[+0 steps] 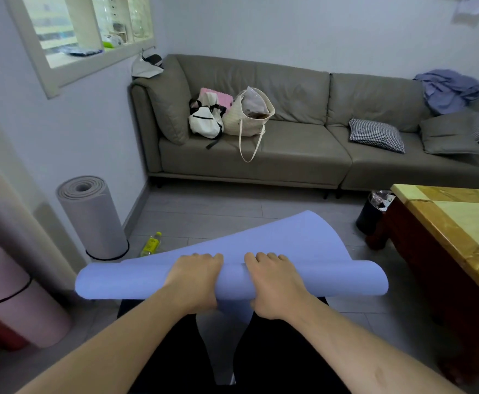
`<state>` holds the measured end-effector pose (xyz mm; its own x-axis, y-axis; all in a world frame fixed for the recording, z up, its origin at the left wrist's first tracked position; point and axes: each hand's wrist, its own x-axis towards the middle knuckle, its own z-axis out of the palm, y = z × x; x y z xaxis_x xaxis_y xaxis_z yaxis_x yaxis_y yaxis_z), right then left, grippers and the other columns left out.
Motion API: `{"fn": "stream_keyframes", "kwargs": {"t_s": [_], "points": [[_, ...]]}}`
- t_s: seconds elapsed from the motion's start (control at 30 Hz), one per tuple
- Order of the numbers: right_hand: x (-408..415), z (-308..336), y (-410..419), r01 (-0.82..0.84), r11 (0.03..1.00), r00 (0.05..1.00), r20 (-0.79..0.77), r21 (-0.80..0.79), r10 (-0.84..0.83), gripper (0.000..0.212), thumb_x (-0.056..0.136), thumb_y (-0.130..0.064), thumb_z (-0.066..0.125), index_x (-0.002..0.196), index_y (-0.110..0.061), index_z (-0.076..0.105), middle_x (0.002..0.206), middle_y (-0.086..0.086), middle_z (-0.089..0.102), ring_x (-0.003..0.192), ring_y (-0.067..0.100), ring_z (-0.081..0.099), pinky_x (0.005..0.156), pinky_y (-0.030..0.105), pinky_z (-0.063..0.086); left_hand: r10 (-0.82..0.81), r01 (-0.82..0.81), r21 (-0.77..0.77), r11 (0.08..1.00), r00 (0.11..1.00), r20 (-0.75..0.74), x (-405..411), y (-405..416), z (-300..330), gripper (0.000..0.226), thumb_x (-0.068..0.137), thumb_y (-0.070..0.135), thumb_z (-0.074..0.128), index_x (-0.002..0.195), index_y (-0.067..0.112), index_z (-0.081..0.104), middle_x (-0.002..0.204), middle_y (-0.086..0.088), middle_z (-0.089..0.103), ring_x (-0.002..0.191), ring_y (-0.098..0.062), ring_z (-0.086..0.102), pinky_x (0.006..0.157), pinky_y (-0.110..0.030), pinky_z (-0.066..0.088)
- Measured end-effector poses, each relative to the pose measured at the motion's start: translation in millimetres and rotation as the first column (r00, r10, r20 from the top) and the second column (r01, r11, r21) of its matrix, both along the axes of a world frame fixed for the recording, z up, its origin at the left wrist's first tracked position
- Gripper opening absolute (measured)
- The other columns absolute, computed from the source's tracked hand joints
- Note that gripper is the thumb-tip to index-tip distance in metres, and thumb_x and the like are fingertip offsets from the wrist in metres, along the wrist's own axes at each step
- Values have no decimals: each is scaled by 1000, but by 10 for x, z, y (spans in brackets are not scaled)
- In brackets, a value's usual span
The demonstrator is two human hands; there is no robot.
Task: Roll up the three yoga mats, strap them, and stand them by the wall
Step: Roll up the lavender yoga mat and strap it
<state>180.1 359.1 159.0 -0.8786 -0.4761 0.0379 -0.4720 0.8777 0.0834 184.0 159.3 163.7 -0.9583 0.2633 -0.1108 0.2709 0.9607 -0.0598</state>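
A blue yoga mat [136,280] is partly rolled and held up in front of me, its loose end curving up and away toward the sofa. My left hand [194,280] and my right hand [275,282] grip the roll side by side at its middle, fingers curled over the top. A grey rolled mat [93,220] with a black strap at its base stands upright against the left wall. A pink rolled mat [13,305] with a black strap leans at the near left.
A grey-green sofa [289,155] with bags and cushions runs along the far wall. A wooden table [454,231] stands at the right, a black bin [370,214] beside it. A yellow bottle [151,244] lies on the tiled floor near the grey mat.
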Motion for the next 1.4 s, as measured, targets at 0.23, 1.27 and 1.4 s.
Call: {"fn": "stream_keyframes", "kwargs": {"t_s": [0.23, 1.27, 1.4], "points": [[88, -187, 101, -35, 999, 995, -97, 10, 35, 74, 48, -35, 88, 110, -18, 52, 86, 0, 57, 72, 27, 55, 64, 39, 38, -15, 14, 11, 1000, 990, 141, -54, -27, 86, 62, 67, 57, 79, 112, 28, 48, 111, 3, 66, 103, -24, 66, 76, -36, 45], [-99, 169, -27, -12, 1000, 989, 147, 22, 9, 48, 72, -31, 75, 109, -23, 44, 106, 3, 65, 96, 33, 65, 71, 37, 39, 39, -43, -40, 998, 996, -78, 135, 57, -65, 55, 81, 36, 71, 125, 22, 41, 123, -2, 53, 111, -26, 55, 89, -37, 40], [-37, 55, -27, -13, 1000, 997, 80, -4, 13, 55, 72, -33, 77, 117, -22, 47, 110, 1, 62, 99, 30, 62, 76, 40, 41, 40, -45, -57, 997, 995, -93, 105, 49, -53, 49, 84, 35, 68, 125, 23, 43, 120, -2, 57, 109, -27, 59, 84, -39, 38]]}}
